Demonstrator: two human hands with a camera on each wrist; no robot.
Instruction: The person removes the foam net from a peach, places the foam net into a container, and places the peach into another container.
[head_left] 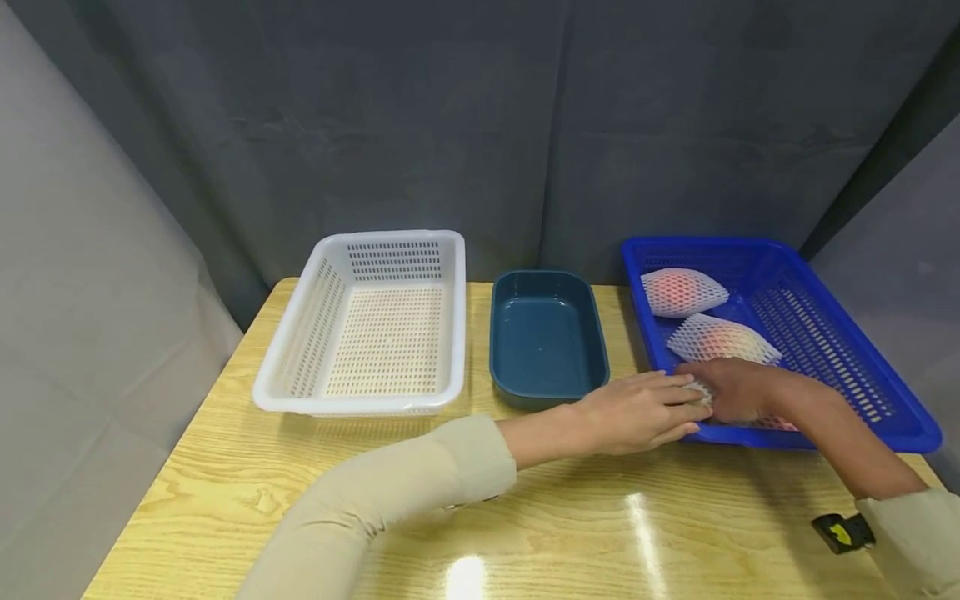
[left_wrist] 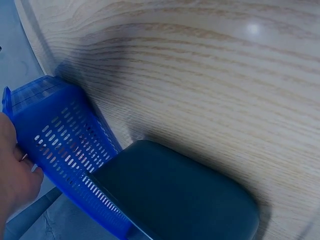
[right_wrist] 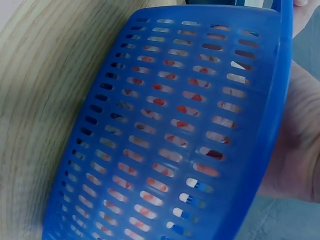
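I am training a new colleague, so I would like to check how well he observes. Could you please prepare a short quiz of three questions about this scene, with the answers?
1. Which container stands between the white basket and the blue basket?
2. True or false: at least two net-wrapped objects lie in the blue basket.
3. Into which container does the right hand reach?
a) the white basket
b) the middle container
c) the blue basket

Key:
1. The dark teal tub.
2. True.
3. c
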